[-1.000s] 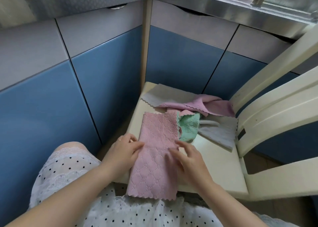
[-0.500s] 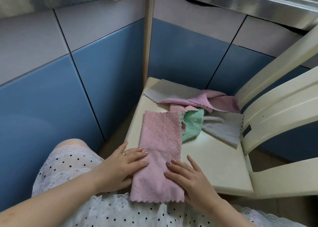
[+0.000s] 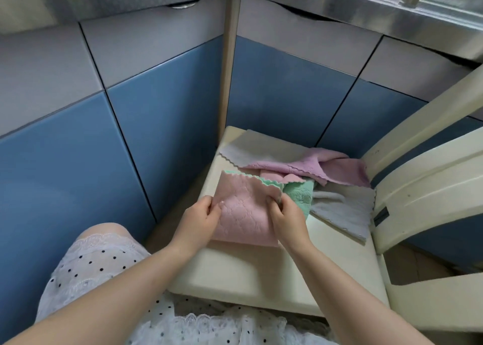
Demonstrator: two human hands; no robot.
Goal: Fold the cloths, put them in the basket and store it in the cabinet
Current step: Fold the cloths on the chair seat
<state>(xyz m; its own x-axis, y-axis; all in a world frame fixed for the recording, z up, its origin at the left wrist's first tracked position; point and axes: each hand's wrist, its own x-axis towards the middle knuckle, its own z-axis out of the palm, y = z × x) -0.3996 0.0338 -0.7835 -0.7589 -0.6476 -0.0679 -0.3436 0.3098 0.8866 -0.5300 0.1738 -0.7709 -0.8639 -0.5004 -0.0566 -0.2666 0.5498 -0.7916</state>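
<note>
While I bring the near half of the pink cloth (image 3: 244, 214) over onto itself, my left hand (image 3: 200, 220) pinches its left edge and my right hand (image 3: 286, 218) pinches its right edge, fingers curled on the fabric. The cloth lies on the cream chair seat (image 3: 261, 274), its fold line toward me and its scalloped edges away from me. A green cloth (image 3: 298, 194) sits just beside and partly under it. Behind these, a mauve cloth (image 3: 308, 165) lies crumpled over a grey cloth (image 3: 251, 150), and another grey cloth (image 3: 345, 214) lies spread to the right by the chair back (image 3: 428, 188).

Assessment: the task is at an early stage. One cloth is part-folded; at least four others remain unfolded. No basket is in view, so nothing has been put away. The blue cabinet doors (image 3: 162, 135) in front are closed. Folding, loading and storing are all outstanding.
</note>
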